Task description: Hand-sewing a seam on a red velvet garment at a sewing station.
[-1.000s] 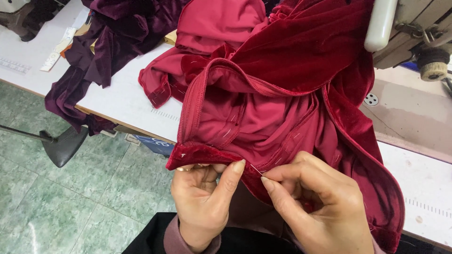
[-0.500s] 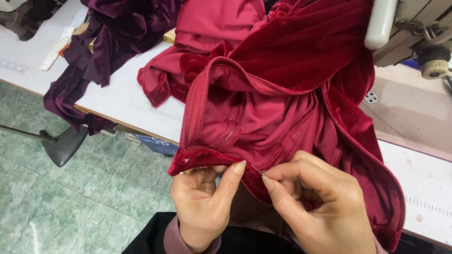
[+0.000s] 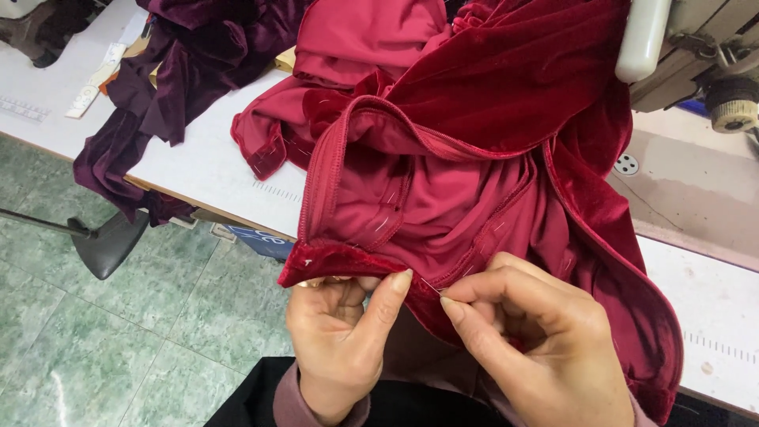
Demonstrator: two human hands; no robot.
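Observation:
A red velvet garment (image 3: 506, 95) with a satin lining lies heaped on the white table and hangs over its near edge. My left hand (image 3: 341, 332) pinches the folded velvet hem (image 3: 332, 259) of the garment from below, thumb pointing right. My right hand (image 3: 531, 338) holds a thin pin or needle (image 3: 432, 286) between thumb and forefinger, its tip at the hem next to my left thumb. Several white-headed pins sit along the garment's seams.
A dark purple velvet piece (image 3: 178, 71) drapes over the table's left edge beside a measuring tape (image 3: 95, 83). A sewing machine (image 3: 696, 47) stands at the top right. The white table (image 3: 198, 170) has a ruler strip. A black pedal (image 3: 111, 241) rests on the green tiled floor.
The hem has slid slightly right through my left fingers. Both hands stay at the same spot.

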